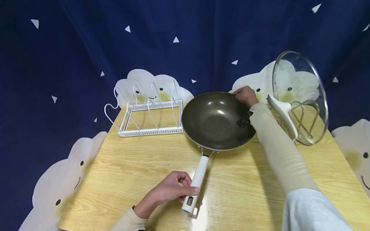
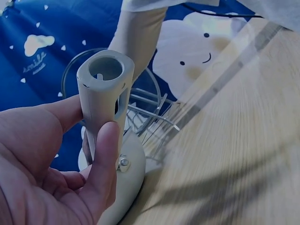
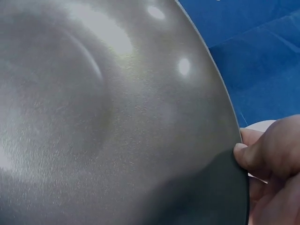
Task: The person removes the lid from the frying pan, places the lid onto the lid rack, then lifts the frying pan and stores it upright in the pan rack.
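Wooden table (image 1: 138,166), pan (image 1: 215,120) in both hands.

Pan (image 1: 215,120): dark, smooth, glossy metal; handle (image 1: 196,179) probably matt plastic. Table (image 1: 138,170): glossy wood grain. Lid (image 1: 300,93): clear glass.

The pan (image 1: 216,120) is dark grey-brown inside with a cream-white handle (image 1: 196,179), and the rack (image 1: 150,112) beside it is white wire. The counter (image 1: 130,166) is pale yellow wood grain, while the backdrop cloth (image 1: 72,57) is deep navy, scattered with small white triangles and white smiling clouds with yellow cheeks. The lid (image 1: 300,96) is clear glass with a cream handle, and both sleeves (image 1: 277,147) are beige.
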`<control>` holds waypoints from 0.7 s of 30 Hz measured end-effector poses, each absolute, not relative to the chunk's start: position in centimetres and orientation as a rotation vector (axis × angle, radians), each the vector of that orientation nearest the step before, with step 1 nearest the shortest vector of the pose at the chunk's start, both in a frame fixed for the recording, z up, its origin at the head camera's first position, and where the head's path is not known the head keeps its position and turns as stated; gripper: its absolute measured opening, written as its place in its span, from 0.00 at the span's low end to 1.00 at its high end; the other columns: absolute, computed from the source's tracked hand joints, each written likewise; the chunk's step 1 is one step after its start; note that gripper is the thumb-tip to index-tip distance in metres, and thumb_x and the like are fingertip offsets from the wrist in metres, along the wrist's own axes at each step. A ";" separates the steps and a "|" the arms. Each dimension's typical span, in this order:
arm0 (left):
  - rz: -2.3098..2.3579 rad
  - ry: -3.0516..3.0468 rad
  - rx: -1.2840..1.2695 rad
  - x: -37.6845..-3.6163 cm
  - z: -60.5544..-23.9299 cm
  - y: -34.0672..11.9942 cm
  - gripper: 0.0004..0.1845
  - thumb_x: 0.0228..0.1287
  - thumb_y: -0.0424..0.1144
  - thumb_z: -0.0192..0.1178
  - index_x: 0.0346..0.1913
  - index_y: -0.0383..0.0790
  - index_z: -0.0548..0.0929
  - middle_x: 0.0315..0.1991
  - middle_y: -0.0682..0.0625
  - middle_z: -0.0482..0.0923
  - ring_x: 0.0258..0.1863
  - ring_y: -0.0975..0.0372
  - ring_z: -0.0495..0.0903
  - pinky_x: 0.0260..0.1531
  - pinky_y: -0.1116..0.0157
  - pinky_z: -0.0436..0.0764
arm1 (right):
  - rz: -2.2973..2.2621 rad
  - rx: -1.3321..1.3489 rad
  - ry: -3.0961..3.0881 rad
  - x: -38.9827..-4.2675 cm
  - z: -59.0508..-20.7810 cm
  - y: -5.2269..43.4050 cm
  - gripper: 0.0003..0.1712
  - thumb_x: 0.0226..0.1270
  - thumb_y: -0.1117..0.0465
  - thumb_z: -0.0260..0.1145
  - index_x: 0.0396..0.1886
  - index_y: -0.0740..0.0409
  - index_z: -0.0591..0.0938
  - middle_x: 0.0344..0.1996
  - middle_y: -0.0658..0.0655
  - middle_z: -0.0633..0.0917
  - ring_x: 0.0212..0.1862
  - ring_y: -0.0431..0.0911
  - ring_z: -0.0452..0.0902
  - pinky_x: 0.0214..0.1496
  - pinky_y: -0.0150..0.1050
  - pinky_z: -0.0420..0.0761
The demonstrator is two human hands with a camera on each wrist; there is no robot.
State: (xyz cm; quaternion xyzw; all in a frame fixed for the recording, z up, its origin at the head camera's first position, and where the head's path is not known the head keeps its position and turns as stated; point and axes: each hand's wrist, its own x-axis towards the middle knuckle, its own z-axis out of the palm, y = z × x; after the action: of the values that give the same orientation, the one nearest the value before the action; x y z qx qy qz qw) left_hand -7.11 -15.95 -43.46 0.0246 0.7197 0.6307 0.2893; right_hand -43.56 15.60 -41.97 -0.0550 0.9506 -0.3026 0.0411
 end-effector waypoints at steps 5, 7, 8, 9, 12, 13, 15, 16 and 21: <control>1.700 1.926 0.043 -6.8 -43.5 -15.2 0.15 0.60 0.39 0.75 0.31 0.37 0.77 0.25 0.53 0.72 0.20 0.63 0.80 0.21 0.67 0.82 | -1.025 -0.136 2.832 -44.1 -42.2 15.5 0.25 0.63 0.66 0.57 0.59 0.63 0.84 0.60 0.67 0.82 0.54 0.59 0.76 0.51 0.42 0.76; 1.715 1.917 0.037 -6.7 -43.4 -14.8 0.15 0.59 0.38 0.75 0.31 0.37 0.77 0.25 0.53 0.72 0.20 0.63 0.81 0.21 0.66 0.83 | -1.044 -0.139 2.823 -44.2 -42.2 15.5 0.23 0.66 0.66 0.59 0.60 0.63 0.83 0.60 0.68 0.81 0.54 0.58 0.76 0.51 0.41 0.75; 1.722 1.912 0.037 -6.7 -43.4 -14.6 0.15 0.59 0.38 0.75 0.31 0.37 0.76 0.25 0.53 0.72 0.21 0.63 0.81 0.21 0.66 0.83 | -1.052 -0.139 2.820 -44.2 -42.2 15.6 0.22 0.67 0.65 0.59 0.59 0.64 0.83 0.60 0.68 0.81 0.54 0.59 0.76 0.52 0.41 0.76; 1.728 1.905 0.036 -6.6 -43.4 -14.4 0.15 0.59 0.37 0.75 0.31 0.37 0.76 0.25 0.52 0.72 0.21 0.62 0.82 0.21 0.65 0.84 | -1.059 -0.140 2.816 -44.2 -42.2 15.5 0.22 0.68 0.65 0.60 0.59 0.64 0.83 0.60 0.68 0.81 0.55 0.59 0.76 0.53 0.43 0.76; 1.741 1.893 0.039 -6.6 -43.5 -13.8 0.15 0.59 0.36 0.74 0.31 0.37 0.76 0.24 0.52 0.73 0.21 0.61 0.84 0.22 0.61 0.86 | -1.038 -0.143 2.834 -44.3 -42.3 15.4 0.19 0.70 0.63 0.61 0.58 0.63 0.84 0.60 0.68 0.81 0.59 0.61 0.76 0.61 0.49 0.76; 1.741 1.895 0.042 -6.5 -43.5 -13.6 0.15 0.60 0.36 0.74 0.31 0.37 0.76 0.24 0.52 0.73 0.21 0.61 0.84 0.23 0.59 0.87 | -1.031 -0.141 2.842 -44.3 -42.4 15.4 0.19 0.70 0.62 0.62 0.58 0.63 0.84 0.59 0.68 0.81 0.60 0.62 0.76 0.63 0.51 0.76; 1.742 1.897 0.046 -6.5 -43.6 -13.2 0.15 0.60 0.37 0.75 0.32 0.37 0.76 0.24 0.52 0.73 0.20 0.61 0.84 0.24 0.55 0.87 | -1.020 -0.131 2.860 -44.4 -42.4 15.3 0.19 0.71 0.60 0.62 0.57 0.62 0.85 0.59 0.67 0.82 0.61 0.63 0.76 0.65 0.53 0.75; 1.745 1.899 0.049 -6.5 -43.6 -13.0 0.15 0.60 0.37 0.75 0.32 0.37 0.76 0.24 0.52 0.74 0.20 0.61 0.84 0.24 0.53 0.87 | -1.014 -0.130 2.871 -44.5 -42.4 15.2 0.18 0.70 0.60 0.63 0.56 0.61 0.86 0.58 0.67 0.82 0.61 0.63 0.76 0.66 0.53 0.74; 1.766 1.896 0.061 -6.4 -43.7 -12.2 0.14 0.60 0.37 0.75 0.31 0.36 0.77 0.23 0.51 0.75 0.19 0.61 0.84 0.25 0.50 0.87 | -0.962 -0.177 2.944 -44.7 -42.3 14.9 0.18 0.69 0.58 0.63 0.53 0.60 0.87 0.57 0.66 0.83 0.62 0.65 0.76 0.66 0.54 0.75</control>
State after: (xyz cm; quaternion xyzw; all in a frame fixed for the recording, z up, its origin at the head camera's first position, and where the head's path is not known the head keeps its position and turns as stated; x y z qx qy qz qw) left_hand -6.38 -12.17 -43.67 0.0226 0.7040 0.6559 0.2714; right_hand -44.69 14.87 -42.25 -0.0572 0.9488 -0.3100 0.0197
